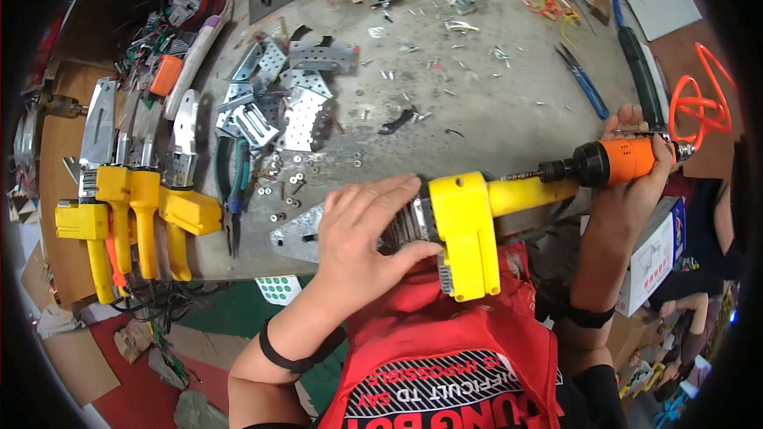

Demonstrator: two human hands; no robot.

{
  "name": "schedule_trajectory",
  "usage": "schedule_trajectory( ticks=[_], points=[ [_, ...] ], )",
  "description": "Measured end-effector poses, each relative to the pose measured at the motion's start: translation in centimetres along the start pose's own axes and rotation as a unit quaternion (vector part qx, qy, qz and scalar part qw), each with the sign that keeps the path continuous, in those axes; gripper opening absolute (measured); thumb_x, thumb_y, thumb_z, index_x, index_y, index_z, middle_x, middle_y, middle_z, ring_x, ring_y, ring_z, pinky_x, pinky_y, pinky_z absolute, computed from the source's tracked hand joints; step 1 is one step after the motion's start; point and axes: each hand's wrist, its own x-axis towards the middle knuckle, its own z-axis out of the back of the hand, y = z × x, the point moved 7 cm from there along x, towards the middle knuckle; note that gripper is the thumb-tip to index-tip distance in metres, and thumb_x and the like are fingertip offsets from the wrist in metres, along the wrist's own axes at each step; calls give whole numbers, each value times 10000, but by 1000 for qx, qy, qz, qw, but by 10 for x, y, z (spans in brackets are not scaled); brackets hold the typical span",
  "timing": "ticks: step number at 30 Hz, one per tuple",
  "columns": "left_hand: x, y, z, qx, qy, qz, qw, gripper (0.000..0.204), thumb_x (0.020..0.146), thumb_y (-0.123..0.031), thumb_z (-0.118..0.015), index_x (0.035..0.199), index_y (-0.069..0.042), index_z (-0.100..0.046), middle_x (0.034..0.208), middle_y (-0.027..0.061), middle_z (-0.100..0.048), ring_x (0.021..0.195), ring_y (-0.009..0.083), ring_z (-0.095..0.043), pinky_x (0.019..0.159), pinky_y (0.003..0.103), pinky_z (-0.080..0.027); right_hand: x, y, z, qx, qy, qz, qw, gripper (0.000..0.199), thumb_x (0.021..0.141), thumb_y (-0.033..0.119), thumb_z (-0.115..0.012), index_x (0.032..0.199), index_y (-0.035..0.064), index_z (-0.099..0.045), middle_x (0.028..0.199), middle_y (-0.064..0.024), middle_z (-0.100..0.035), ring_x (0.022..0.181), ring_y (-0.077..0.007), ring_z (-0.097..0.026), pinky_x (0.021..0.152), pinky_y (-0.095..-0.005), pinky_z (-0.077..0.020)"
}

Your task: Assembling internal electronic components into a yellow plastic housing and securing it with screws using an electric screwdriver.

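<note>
My left hand [354, 238] grips a yellow-handled tool [467, 238] by its ribbed metal neck, beside the yellow housing. The tool lies across the table's front edge, its flat metal plate [296, 234] reaching left beneath my hand and partly hidden. In my right hand [636, 202] is an orange and black power screwdriver [628, 162], fingers wrapped round its body. Its long bit points left, at the junction of the yellow housing and handle; whether the tip touches cannot be made out. An orange coiled hose [699, 103] lies behind the screwdriver.
Several similar yellow-handled tools [145, 214] lie at the left edge. Green-handled pliers [232, 183], loose nuts [278, 216] and perforated metal plates [306, 115] sit nearer the middle. Blue-handled pliers [584, 83] lie far right. Another person's hand [690, 303] shows beyond a carton [648, 258].
</note>
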Motion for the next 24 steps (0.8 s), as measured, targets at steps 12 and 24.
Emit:
schedule_trajectory(
  ticks=[12, 24],
  points=[
    [1, -2, -2, 44, -11, -31, 998, 595, 587, -301, -819, 1085, -42, -621, 1068, 125, -644, 947, 303, -597, 824, 389, -420, -29, -2, 21, 44, 25, -13, 999, 296, 855, 249, -541, 1011, 14, -454, 1169, -178, -506, 1180, -305, -484, 1080, -452, -322],
    [-2, -1, 0, 31, -21, -9, 999, 603, 561, -273, -841, 1075, -33, -636, 1088, 126, -655, 990, 305, -608, 858, 388, -437, -24, -6, 30, 13, -25, -22, 999, 249, 868, 239, -517, 968, 15, -474, 1023, -134, -568, 1047, -251, -563, 987, -405, -423]
  ],
)
